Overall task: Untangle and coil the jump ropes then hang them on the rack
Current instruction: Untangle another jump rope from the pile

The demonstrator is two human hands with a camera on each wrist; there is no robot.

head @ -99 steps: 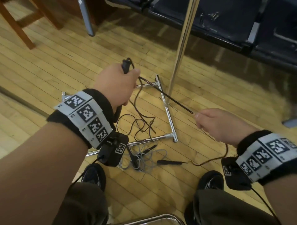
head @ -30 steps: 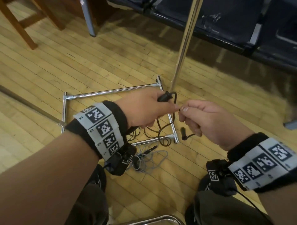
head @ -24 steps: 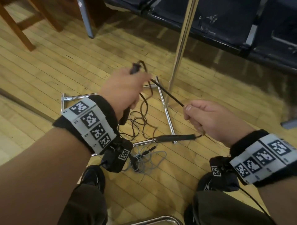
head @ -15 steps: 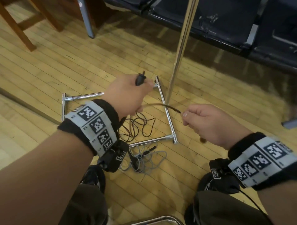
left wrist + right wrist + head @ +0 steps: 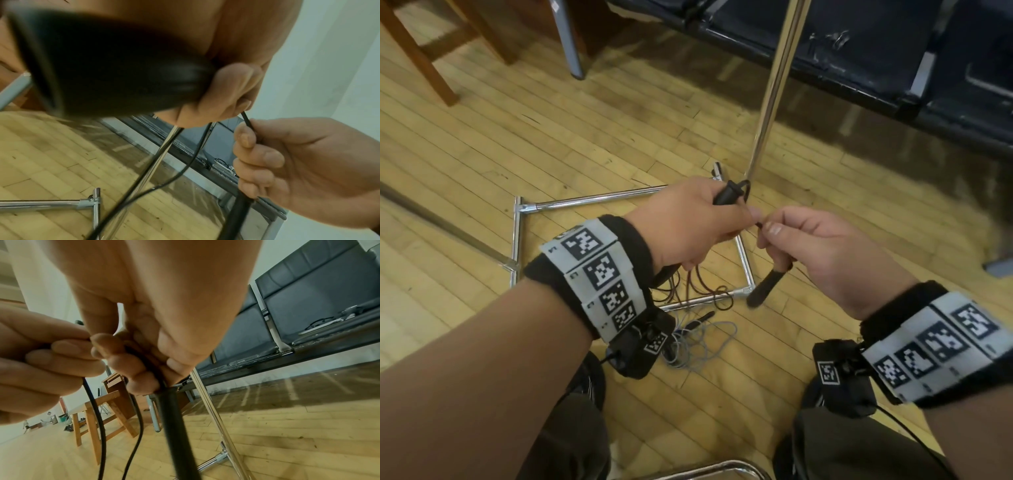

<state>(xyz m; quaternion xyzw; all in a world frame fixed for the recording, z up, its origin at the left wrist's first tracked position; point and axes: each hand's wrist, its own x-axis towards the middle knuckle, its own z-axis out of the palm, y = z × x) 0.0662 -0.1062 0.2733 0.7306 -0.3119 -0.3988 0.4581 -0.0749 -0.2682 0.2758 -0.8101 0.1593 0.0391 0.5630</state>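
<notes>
1. Left hand point(image 5: 688, 222) grips one handle point(image 5: 727, 195) of the dark jump rope point(image 5: 702, 287), coils hanging below the fist toward the rack base point(image 5: 743, 260).
2. Right hand point(image 5: 822, 253) pinches the cord just beside the left fingertips; second handle point(image 5: 765, 287) dangles under it, long axis near vertical.
3. Judgement: hands nearly touching; next loop passes leftward into the left hand.
4. Grey rope point(image 5: 702, 342) lies tangled on the floor point(image 5: 482, 137).
</notes>
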